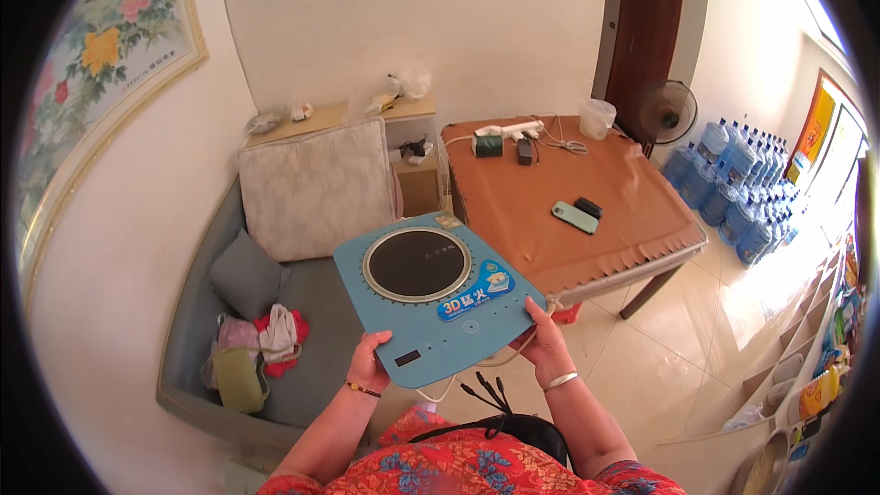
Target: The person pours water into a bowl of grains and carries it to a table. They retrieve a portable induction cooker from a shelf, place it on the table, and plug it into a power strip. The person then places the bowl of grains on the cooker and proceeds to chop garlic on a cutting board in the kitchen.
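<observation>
Between both hands I carry a blue induction cooktop with a round black glass plate and a bright sticker bearing writing. My left hand grips its near left corner, thumb on top. On the near right corner, my right hand has its thumb over the edge; most fingers of both hands are hidden underneath. A pale power cord hangs below the cooktop and passes by my right hand. The cooktop is held in the air, in front of a blue-grey sofa and a table with a brown cover.
On the table are a green phone, a power strip, scissors and a plastic tub. A cushion and a green bag lie on the sofa. A fan and several water jugs stand at right.
</observation>
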Tool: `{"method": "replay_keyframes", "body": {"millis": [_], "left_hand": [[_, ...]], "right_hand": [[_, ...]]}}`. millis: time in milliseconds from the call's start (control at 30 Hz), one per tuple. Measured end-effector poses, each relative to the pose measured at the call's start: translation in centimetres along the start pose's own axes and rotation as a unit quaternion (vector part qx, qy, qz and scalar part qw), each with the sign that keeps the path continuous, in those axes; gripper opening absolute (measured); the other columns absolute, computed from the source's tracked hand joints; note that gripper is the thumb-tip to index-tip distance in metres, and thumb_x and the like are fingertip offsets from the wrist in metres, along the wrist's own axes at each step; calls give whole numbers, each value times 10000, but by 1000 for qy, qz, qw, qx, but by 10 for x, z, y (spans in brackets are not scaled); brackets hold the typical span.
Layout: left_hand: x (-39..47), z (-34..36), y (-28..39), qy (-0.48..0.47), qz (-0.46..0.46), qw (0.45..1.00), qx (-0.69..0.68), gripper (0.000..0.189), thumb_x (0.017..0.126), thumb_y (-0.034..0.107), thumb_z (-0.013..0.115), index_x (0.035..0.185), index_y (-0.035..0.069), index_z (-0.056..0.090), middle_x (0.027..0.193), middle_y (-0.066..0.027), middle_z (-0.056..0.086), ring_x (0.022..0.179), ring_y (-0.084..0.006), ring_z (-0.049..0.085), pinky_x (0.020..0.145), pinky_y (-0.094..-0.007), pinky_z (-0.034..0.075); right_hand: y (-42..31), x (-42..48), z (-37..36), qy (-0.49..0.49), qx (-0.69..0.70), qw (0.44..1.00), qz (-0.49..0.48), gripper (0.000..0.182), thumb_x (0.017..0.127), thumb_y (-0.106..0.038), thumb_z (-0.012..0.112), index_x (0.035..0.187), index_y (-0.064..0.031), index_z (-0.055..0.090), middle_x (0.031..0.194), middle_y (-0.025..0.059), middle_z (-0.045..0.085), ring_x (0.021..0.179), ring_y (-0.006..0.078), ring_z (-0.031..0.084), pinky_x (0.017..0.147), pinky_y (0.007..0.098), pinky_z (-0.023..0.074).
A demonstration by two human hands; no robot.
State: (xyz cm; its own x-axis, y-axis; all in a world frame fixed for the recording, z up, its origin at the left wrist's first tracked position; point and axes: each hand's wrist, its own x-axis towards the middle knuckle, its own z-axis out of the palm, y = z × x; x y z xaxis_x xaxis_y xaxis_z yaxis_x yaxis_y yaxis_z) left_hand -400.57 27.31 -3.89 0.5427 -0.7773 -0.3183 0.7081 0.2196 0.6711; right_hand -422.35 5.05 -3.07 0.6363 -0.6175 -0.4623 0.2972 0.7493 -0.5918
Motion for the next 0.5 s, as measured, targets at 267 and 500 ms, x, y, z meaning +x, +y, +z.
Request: {"method": "replay_keyframes", "body": {"millis": [267, 500], "left_hand": [[208, 7, 69, -82, -45, 995, 27, 285, 839, 198, 553, 1014, -23, 598, 997, -133, 649, 924, -270, 630, 848, -399, 500], [363, 49, 77, -132, -127, 981, 65, 258, 821, 173, 580, 1004, -7, 600, 960, -103, 643, 886, -230, 624, 834, -379, 498]], "right_hand": [[-36, 154, 53, 30, 86, 995, -44, 446, 836, -304, 669, 1195, -86, 521, 1129, 111, 610, 1019, 289, 597, 881, 473, 481], [-69, 241, 44, 103, 125, 978, -131, 455, 828, -327, 673, 1185, -89, 525, 1140, 94, 602, 1021, 289, 589, 886, 472, 484]]}}
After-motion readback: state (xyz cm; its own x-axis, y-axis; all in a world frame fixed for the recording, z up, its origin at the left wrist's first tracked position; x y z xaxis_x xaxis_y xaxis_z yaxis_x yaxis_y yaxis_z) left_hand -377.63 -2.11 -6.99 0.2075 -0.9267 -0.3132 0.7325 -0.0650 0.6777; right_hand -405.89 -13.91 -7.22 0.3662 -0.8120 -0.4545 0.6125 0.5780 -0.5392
